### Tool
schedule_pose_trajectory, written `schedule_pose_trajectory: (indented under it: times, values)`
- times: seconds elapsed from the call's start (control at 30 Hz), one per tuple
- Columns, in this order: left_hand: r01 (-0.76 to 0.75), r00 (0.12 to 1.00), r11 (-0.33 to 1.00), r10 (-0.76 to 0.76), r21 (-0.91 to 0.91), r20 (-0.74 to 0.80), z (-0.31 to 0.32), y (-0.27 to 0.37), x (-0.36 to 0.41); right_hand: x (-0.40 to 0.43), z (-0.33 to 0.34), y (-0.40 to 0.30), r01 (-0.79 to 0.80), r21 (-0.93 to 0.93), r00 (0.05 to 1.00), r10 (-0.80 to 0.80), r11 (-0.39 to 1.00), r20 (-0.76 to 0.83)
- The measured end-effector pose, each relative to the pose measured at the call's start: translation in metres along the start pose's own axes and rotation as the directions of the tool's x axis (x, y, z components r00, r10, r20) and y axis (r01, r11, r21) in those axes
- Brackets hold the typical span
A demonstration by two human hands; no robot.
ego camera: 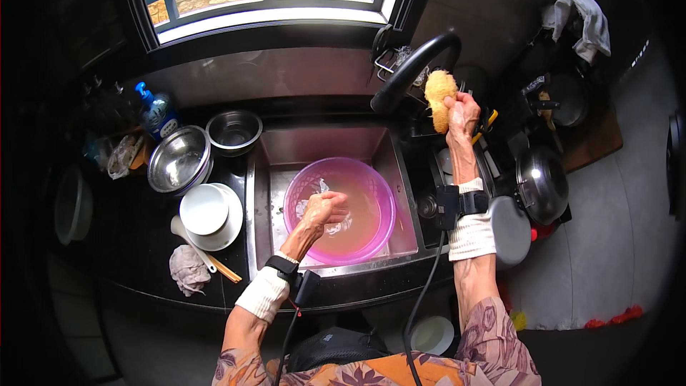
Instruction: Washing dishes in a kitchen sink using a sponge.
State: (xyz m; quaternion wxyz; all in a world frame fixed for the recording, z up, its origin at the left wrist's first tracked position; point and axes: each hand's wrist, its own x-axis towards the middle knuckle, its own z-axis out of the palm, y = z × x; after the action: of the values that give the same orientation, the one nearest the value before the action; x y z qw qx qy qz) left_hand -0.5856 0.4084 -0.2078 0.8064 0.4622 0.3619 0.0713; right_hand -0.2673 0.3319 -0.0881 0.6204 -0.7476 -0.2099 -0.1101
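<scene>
My right hand (pixel 462 117) grips a yellow loofah sponge (pixel 440 97) beside the black curved faucet (pixel 415 67), to the right of the sink. A pink plastic basin (pixel 387 193) of cloudy water stands in the stainless steel sink (pixel 405 225). Over the basin's left part is my left hand (pixel 325 210), its fingers curled; whether it holds anything cannot be told. Pale suds or something shiny shows in the water around that hand.
Left of the sink are metal bowls (pixel 179 161), white dishes (pixel 204 209), a grey cloth (pixel 189 271), chopsticks and a blue pump bottle (pixel 158 112). Cookware, including a lidded pot (pixel 542 185), stands at right. A wire rack is behind the faucet.
</scene>
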Motion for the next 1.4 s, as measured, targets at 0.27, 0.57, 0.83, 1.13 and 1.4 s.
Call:
schedule_pose_trajectory:
  times: [0.27, 0.57, 0.83, 1.13, 1.4]
  values:
    - [-0.074, 0.997, 0.997, 0.074, 0.024, -0.017, -0.002, -0.001, 0.003, 0.005, 0.008, -0.01, 0.352, -0.603, 0.936, -0.273, 0.716, 0.222]
    - [-0.279, 0.886, 0.913, 0.364, 0.297, -0.287, -0.027, -0.051, 0.012, -0.109, 0.02, -0.051, 0.552, -0.248, 0.793, -0.41, 0.796, 0.45]
    - [-0.175, 0.873, 0.617, 0.457, 0.767, -0.169, -0.066, -0.058, -0.007, -0.211, 0.091, 0.015, 0.312, -0.114, -0.036, 0.132, 0.943, 0.991]
    - [0.013, 0.658, 0.333, 0.707, 0.943, -0.259, -0.124, -0.057, -0.061, -0.26, 0.138, 0.145, 0.494, -0.071, -0.16, 0.171, 0.867, 0.972]
    - [0.042, 0.662, 0.17, 0.733, 0.985, -0.155, -0.129, -0.073, -0.062, -0.291, 0.171, 0.222, 0.717, 0.008, -0.348, 0.348, 0.697, 0.87]
